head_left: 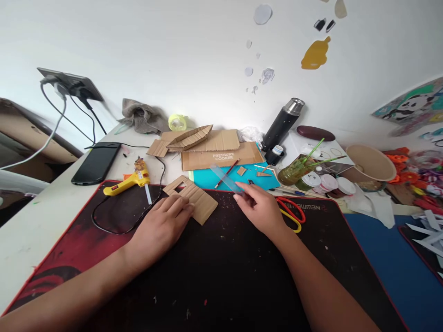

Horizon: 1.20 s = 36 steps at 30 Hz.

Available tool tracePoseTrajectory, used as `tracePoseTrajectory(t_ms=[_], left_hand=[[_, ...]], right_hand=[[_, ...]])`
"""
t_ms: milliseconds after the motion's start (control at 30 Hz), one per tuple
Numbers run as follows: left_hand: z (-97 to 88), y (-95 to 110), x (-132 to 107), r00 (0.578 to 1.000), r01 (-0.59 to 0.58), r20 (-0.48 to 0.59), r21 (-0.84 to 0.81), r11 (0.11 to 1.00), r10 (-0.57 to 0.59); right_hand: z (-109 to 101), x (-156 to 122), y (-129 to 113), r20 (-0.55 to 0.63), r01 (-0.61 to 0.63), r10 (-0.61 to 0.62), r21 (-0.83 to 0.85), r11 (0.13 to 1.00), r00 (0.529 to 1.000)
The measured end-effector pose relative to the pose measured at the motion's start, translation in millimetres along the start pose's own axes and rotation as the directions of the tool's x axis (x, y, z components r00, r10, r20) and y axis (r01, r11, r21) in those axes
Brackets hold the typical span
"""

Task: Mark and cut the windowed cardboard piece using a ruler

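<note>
My left hand [164, 223], fingers bent together, holds the lower left edge of a flat cardboard piece [201, 201] with a rectangular cut-out near its top. My right hand [260, 207] pinches one end of a clear plastic ruler [221, 175] between thumb and fingers. The ruler slants up and to the left, above a blue sheet [204, 180] and a dark red pencil [230, 170]. Just right of this hand lie scissors [301, 210] with red and yellow handles, partly hidden by the wrist.
A yellow glue gun [128, 182] with its cord lies left on the dark mat [221, 276], near a phone [97, 163]. Cardboard sheets [197, 161] and a cardboard boat shape [190, 137] are behind. A black flask [282, 124], brush jar [292, 173] and paint pots [327, 183] stand right.
</note>
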<state>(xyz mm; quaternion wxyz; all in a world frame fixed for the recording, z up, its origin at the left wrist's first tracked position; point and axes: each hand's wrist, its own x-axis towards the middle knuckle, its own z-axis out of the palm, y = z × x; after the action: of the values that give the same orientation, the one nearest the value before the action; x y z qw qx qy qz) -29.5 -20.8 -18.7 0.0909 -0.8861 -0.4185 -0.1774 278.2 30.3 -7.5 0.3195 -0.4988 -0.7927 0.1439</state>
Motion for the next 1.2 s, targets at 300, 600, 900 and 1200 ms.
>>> tracePoseTrajectory(t_ms=[300, 600, 900, 1200], left_hand=[[-5.4, 2.6, 0.2, 0.998, -0.052, 0.037, 0.01, 0.999, 0.052], [-6.8, 8.2, 2.1, 0.999, -0.032, 0.015, -0.001, 0.999, 0.032], [-5.7, 10.4, -8.2, 0.995, -0.051, 0.083, 0.024, 0.998, 0.049], [-8.1, 10.8, -5.8, 0.989, -0.103, 0.106, 0.02, 0.994, 0.1]], right_hand=[[-2.8, -20.3, -26.1, 0.248, 0.002, -0.009, 0.026, 1.0, 0.969], [-11.0, -21.7, -27.3, 0.358, 0.08, 0.003, -0.216, 0.973, 0.934], [-15.1, -22.0, -41.6, 0.558, 0.102, 0.025, -0.194, 0.976, 0.829], [-19.3, -21.4, -44.3, 0.585, 0.146, -0.015, -0.177, 0.973, 0.811]])
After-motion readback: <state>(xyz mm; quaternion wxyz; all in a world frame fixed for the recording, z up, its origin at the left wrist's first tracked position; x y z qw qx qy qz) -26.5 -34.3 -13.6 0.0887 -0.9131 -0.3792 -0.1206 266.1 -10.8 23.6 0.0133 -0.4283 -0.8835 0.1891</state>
